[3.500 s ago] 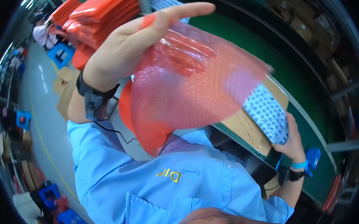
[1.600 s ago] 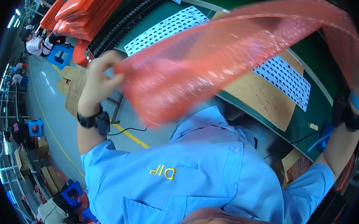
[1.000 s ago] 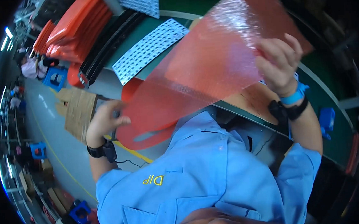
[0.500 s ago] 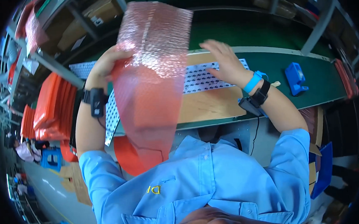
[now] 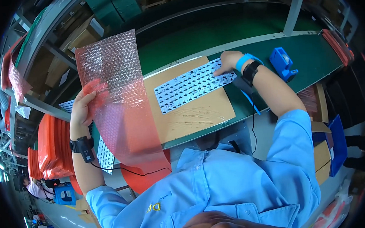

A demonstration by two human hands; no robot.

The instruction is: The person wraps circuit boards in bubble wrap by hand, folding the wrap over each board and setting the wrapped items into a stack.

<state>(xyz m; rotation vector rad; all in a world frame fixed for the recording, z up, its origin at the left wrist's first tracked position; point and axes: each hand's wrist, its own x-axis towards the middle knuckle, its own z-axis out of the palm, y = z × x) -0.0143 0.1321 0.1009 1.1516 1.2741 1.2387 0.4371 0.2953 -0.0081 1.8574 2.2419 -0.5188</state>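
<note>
Left hand pinches bubble bag by its left edge, fingers showing red through it. Right hand grips right end of board, over cardboard on worktop; lifted or resting, can't tell. Bag looks light, floppy, slick: hold by edge. Board looks stiff, thin, fragile: take by rims.

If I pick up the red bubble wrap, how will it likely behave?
The red bubble wrap is probably light, since the left hand alone holds it by its edge. It looks thin and see-through, so likely floppy. Its shiny surface may slip.
</note>
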